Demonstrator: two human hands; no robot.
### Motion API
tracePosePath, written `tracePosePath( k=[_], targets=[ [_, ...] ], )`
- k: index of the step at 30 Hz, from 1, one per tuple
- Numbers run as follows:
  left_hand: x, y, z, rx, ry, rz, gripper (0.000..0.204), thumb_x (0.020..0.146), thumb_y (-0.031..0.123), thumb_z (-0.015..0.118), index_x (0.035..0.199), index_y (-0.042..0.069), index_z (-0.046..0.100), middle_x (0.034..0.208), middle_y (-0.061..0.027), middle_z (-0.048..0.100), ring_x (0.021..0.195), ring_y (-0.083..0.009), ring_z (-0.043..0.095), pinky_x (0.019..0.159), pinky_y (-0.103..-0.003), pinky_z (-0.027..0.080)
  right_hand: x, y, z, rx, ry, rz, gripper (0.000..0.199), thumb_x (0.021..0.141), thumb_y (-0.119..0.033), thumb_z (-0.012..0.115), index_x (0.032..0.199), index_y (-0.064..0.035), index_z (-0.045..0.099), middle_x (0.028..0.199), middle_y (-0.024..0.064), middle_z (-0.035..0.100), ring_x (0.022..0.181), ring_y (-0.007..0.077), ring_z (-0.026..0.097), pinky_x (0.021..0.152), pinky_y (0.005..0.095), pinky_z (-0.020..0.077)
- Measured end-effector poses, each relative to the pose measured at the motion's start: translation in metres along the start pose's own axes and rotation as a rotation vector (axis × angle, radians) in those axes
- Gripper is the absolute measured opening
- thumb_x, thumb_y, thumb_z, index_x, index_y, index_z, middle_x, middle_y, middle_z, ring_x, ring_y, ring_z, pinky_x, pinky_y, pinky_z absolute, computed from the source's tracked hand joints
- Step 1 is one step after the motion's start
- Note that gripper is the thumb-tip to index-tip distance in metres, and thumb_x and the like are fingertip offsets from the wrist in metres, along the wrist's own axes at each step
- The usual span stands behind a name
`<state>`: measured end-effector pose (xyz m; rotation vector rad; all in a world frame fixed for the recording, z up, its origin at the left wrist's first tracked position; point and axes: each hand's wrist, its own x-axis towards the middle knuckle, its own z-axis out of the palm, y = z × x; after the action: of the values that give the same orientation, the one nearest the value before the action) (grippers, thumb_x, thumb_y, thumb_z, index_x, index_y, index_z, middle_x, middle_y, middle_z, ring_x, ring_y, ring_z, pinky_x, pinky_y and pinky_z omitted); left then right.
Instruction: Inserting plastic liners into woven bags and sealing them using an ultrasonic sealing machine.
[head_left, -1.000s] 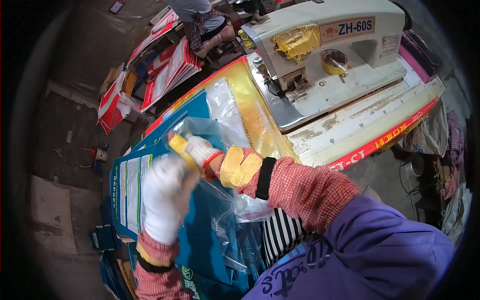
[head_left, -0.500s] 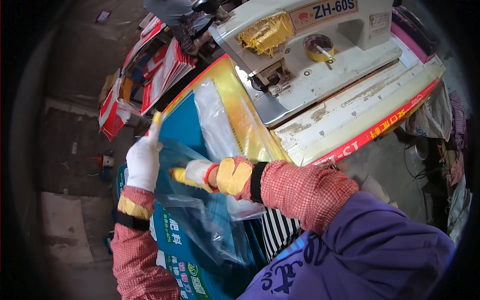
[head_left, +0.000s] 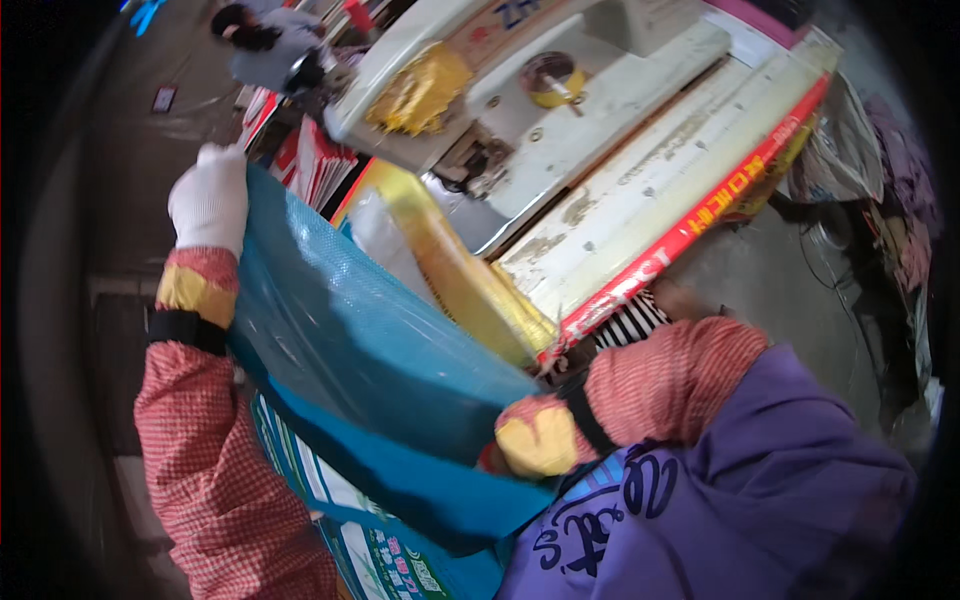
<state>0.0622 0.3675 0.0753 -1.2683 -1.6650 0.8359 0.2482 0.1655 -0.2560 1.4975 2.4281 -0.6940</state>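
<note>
My left hand (head_left: 208, 200), in a white knitted glove, is closed on the upper left corner of a blue woven plastic sack (head_left: 340, 300). The sack is lifted and stretched slantwise toward my body. At its lower right end is my right wrist, with a yellow patched cuff (head_left: 538, 440); the right hand itself is hidden by the sack, so its fingers do not show. Beneath lie more printed blue sacks (head_left: 395, 560). Clear plastic film (head_left: 385, 240) rests on a yellow sheet (head_left: 440, 260) beyond the sack.
A sewing machine (head_left: 600, 110) with a yellow cloth (head_left: 420, 90) and a tape roll (head_left: 552, 80) stands on a worn white table with a red front edge (head_left: 690, 220). Red and white sacks (head_left: 315, 165) are stacked behind. Another person (head_left: 270, 50) is at the far left.
My left hand has moved up and left and now grips the blue sack, which is raised. The right hand has come back toward my body and out of sight. The view has shifted.
</note>
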Motion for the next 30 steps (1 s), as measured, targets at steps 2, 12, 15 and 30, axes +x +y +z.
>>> tracePosePath(
  k=[2, 12, 15, 30],
  targets=[
    [0.005, 0.023, 0.007, -0.13, -0.076, -0.018, 0.018, 0.087, 0.014, 0.042, 0.095, 0.012, 0.058, 0.091, -0.0145, 0.062, 0.081, -0.0334, 0.063, 0.066, -0.043, 0.051, 0.019, 0.036, 0.009, 0.033, -0.001, -0.043, 0.017, 0.069, -0.02, 0.061, 0.053, -0.0176, 0.056, 0.054, -0.0003, 0.056, 0.047, 0.0153, 0.055, 0.043, 0.0327, 0.0397],
    [0.001, 0.034, 0.0, -0.183, -0.073, 0.049, 0.023, 0.088, 0.015, 0.04, 0.101, 0.013, 0.059, 0.092, -0.0127, 0.064, 0.087, -0.0315, 0.062, 0.072, -0.042, 0.049, 0.074, 0.122, -0.154, 0.667, 0.897, -0.495, 0.055, 0.073, -0.028, 0.071, 0.118, -0.0064, 0.048, 0.087, 0.0094, 0.063, 0.08, 0.03, 0.061, 0.069, 0.0399, 0.0484],
    [0.0, 0.04, -0.004, -0.19, -0.08, 0.048, 0.024, 0.088, 0.015, 0.04, 0.102, 0.013, 0.059, 0.094, -0.0129, 0.064, 0.088, -0.0313, 0.062, 0.073, -0.041, 0.049, 0.065, 0.119, -0.165, 1.052, 0.111, -0.54, 0.051, 0.073, -0.019, 0.07, 0.117, -0.0027, 0.05, 0.08, 0.0083, 0.062, 0.074, 0.0284, 0.061, 0.064, 0.0362, 0.0487],
    [0.023, 0.007, 0.012, -0.928, -0.408, -0.388, 0.04, 0.091, 0.038, 0.038, 0.101, 0.006, 0.061, 0.068, -0.0079, 0.055, 0.062, -0.0181, 0.052, 0.064, -0.033, 0.039, 0.084, 0.109, -0.198, 0.551, -0.276, -0.57, 0.05, 0.069, -0.042, 0.067, 0.101, -0.004, 0.062, 0.091, 0.014, 0.065, 0.08, 0.0286, 0.062, 0.071, 0.039, 0.0472]
  ],
)
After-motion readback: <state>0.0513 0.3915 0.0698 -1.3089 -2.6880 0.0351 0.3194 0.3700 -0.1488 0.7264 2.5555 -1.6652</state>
